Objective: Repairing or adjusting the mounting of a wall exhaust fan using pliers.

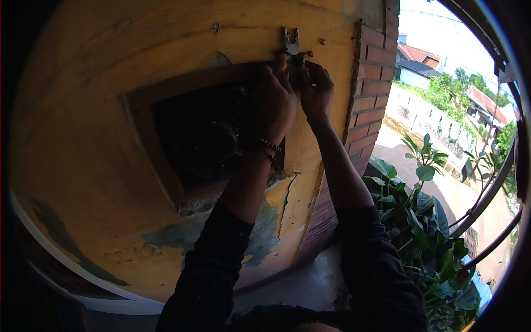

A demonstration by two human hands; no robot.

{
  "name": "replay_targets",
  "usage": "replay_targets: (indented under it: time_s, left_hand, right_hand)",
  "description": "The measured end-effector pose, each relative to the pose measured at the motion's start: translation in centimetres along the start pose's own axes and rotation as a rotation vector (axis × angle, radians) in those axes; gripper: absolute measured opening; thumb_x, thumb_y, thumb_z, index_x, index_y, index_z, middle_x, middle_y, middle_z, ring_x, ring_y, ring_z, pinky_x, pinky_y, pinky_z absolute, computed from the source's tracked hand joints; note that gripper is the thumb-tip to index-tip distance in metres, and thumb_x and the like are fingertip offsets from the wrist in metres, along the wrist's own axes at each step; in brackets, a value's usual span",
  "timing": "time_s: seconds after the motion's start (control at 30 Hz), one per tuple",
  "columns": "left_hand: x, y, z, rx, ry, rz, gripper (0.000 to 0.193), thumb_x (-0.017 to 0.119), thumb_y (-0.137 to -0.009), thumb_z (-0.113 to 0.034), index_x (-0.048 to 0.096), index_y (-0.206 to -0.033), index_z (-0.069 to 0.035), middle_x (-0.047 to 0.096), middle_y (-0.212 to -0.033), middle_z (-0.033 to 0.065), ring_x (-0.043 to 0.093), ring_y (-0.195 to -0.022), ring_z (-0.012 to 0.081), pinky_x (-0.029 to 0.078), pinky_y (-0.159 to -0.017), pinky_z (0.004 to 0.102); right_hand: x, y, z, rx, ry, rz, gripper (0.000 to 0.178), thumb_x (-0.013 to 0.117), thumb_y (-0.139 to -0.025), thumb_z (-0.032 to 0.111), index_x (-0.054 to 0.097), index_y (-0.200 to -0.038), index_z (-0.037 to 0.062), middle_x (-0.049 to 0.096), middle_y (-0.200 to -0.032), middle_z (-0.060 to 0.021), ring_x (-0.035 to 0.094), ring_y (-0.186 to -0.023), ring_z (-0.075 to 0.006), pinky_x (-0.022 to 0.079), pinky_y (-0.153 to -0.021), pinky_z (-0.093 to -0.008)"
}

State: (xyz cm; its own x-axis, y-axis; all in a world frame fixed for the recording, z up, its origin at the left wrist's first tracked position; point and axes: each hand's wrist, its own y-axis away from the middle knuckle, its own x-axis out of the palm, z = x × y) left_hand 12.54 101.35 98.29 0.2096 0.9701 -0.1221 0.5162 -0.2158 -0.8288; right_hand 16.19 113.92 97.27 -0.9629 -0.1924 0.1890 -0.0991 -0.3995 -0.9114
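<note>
Both my arms reach up in front of a yellow wall. Between my hands stands a pair of grey metal pliers (290,42), its two jaws pointing up and spread apart. My left hand (275,102) is closed at the lower left side of the pliers, with a beaded bracelet (270,145) on its wrist. From the right, my right hand (317,94) closes its curled fingers at the other side. The handles are mostly hidden by my fingers and in deep shade.
Behind my left forearm is a brown-framed opening (160,141) with a dark interior. The yellow wall (83,138) has peeling paint and a crack (286,202). Brick trim (368,102) edges it at right. Leafy plants (426,232) grow beside my right arm, with a curved metal bar (489,193) farther right.
</note>
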Motion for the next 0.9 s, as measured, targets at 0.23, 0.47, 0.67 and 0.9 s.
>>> replay_targets:
  time_s: [0.23,0.47,0.67,0.9]
  left_hand:
    - [-2.6,-3.7,0.4,0.255,-0.398,-0.061,0.024,0.068,-0.093,-0.023,0.065,-0.098,0.001,0.070,-0.087,0.0211,0.070,-0.084,0.0409,0.055,-0.070,0.0481]
    - [-2.3,-3.7,-1.3,0.171,-0.422,0.065,0.024,0.069,-0.084,-0.018,0.068,-0.088,0.005,0.070,-0.084,0.0246,0.071,-0.082,0.0409,0.058,-0.073,0.0455]
    - [-2.3,-4.7,-2.4,0.175,-0.561,0.145,0.022,0.068,-0.081,-0.019,0.070,-0.082,0.002,0.071,-0.081,0.0243,0.071,-0.080,0.0409,0.059,-0.074,0.0463]
    - [-2.7,-4.9,-2.4,0.243,-0.631,0.139,0.027,0.069,-0.084,-0.025,0.071,-0.083,0.002,0.071,-0.083,0.0242,0.072,-0.080,0.0411,0.057,-0.075,0.0479]
  right_hand:
    - [2.1,0.6,3.0,-0.007,0.091,-0.012,0.027,0.068,-0.093,0.016,0.070,-0.117,0.0031,0.061,-0.096,-0.0149,0.064,-0.081,-0.0290,0.051,-0.073,-0.0384]
    - [0.4,2.0,4.2,-0.208,0.247,0.215,0.060,0.067,-0.092,0.032,0.052,-0.146,0.0102,0.052,-0.136,-0.0230,0.049,-0.116,-0.0380,0.041,-0.102,-0.0472]
    - [0.6,2.1,3.6,-0.260,0.611,0.396,0.109,0.081,-0.076,0.045,0.022,-0.159,0.0053,0.043,-0.143,-0.0295,0.045,-0.119,-0.0449,0.039,-0.106,-0.0492]
    - [1.9,2.3,4.1,0.036,0.495,0.388,0.115,0.081,-0.077,0.046,0.011,-0.155,-0.0004,0.047,-0.120,-0.0353,0.060,-0.105,-0.0515,0.054,-0.083,-0.0539]
